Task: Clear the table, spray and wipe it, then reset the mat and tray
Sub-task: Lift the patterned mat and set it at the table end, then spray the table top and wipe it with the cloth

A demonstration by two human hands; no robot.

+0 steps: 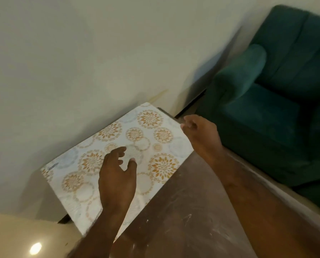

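Note:
A white mat [148, 138] with orange and pale blue flower rings lies flat on the far part of the brown table [183, 211], next to the wall. My left hand [116, 175] hovers over the mat's middle, fingers spread, holding nothing. At the mat's right edge my right hand [200, 135] has its fingers loosely curled and apart, with nothing in them. No tray, spray bottle or cloth is in view.
The brown tabletop carries white streaks and smears. A dark green sofa [278, 94] stands just right of the table. A pale wall [81, 62] runs behind the mat. Glossy cream floor [16, 235] shows at the lower left.

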